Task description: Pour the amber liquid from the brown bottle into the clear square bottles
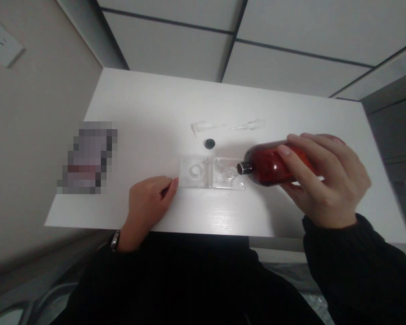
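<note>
Head view: a tilted dark red bottle [274, 163] is grasped in the right hand [321, 180], its neck just over a clear rectangular plastic tray [211, 174], the unclenched left hand [149, 203] empty beside it; a slipping grip could knock the tray.

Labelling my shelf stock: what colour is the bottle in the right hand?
The bottle in the right hand is translucent reddish amber, seen best in the head view.

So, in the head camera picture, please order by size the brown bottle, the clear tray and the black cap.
1. Brown bottle: looks largest, but it is held nearer the camera, so its lead is unsure.
2. Clear tray.
3. Black cap: clearly smallest.
</note>
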{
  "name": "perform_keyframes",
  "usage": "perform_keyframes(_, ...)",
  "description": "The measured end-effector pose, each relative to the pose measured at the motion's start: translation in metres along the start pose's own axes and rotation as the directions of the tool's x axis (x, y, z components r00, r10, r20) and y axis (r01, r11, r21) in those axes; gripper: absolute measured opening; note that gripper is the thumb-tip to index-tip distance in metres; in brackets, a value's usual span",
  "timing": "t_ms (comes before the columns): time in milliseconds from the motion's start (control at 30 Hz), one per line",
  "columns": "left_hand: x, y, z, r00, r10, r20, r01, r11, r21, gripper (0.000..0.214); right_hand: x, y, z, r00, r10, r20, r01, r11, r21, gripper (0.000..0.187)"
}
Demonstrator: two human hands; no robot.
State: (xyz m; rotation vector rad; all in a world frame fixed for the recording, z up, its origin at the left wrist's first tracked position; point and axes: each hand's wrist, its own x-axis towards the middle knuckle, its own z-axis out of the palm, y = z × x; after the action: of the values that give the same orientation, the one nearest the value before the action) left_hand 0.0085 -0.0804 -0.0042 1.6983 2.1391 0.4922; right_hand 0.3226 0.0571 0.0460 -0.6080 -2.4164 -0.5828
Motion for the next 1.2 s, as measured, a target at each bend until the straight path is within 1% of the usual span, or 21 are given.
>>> perform_keyframes(100,0.0002,0.0009,-0.0003,1.0,-0.01,0.004,0.01,1.0,0.003,0.046,-0.0016,0.0002,-0.001,0.999,0.033,0.015,-0.033,0.999,0.017,0.083)
perform_keyframes(200,-0.0002,0.0008,-0.0007,1.0,-0.008,-0.004,0.008,1.0,-0.003,0.047,-0.0013,0.0009,-0.0021,0.999,0.029,0.043,-0.029,1.0,-0.006,0.081)
perform_keyframes(300,-0.0009,0.0,-0.0007,1.0,0.013,-0.021,-0.013,1.0,-0.005,0.047,0.0004,0.0015,-0.0031,1.0,0.016,0.021,-0.016,1.0,-0.025,0.084)
perform_keyframes(400,-0.0012,-0.001,-0.0002,0.999,0.03,-0.036,-0.03,1.0,0.0,0.047,0.0013,0.0008,-0.0045,1.0,0.016,0.009,-0.016,1.0,-0.01,0.088)
perform_keyframes(533,-0.0008,-0.0019,0.0004,0.999,0.028,-0.032,-0.028,1.0,0.008,0.047,-0.0002,-0.0006,-0.0066,0.998,0.031,0.05,-0.032,0.999,0.024,0.084)
perform_keyframes(633,-0.0006,-0.0019,0.0007,0.999,0.028,-0.027,-0.027,1.0,0.012,0.046,-0.0012,-0.0004,-0.0069,0.997,0.047,0.06,-0.049,0.998,0.036,0.084)
perform_keyframes(733,-0.001,-0.0018,0.0011,0.999,0.028,-0.027,-0.028,1.0,0.004,0.046,-0.0008,0.0002,-0.0067,0.997,0.047,0.054,-0.048,0.999,0.02,0.083)
perform_keyframes(867,-0.0017,-0.0022,0.001,0.999,0.025,-0.037,-0.025,1.0,-0.002,0.047,0.0013,0.0,-0.0063,0.999,0.007,0.041,-0.007,1.0,0.004,0.086)
perform_keyframes(1000,-0.0016,-0.0027,0.0001,0.999,0.028,-0.036,-0.028,1.0,0.002,0.047,0.0029,0.0004,-0.0046,1.0,-0.006,-0.016,0.006,1.0,-0.005,0.089)
perform_keyframes(1200,-0.0007,-0.0022,0.0007,0.999,0.031,-0.04,-0.031,0.999,0.009,0.047,0.0035,0.0028,-0.003,0.998,-0.032,-0.047,0.031,0.999,-0.03,0.086)
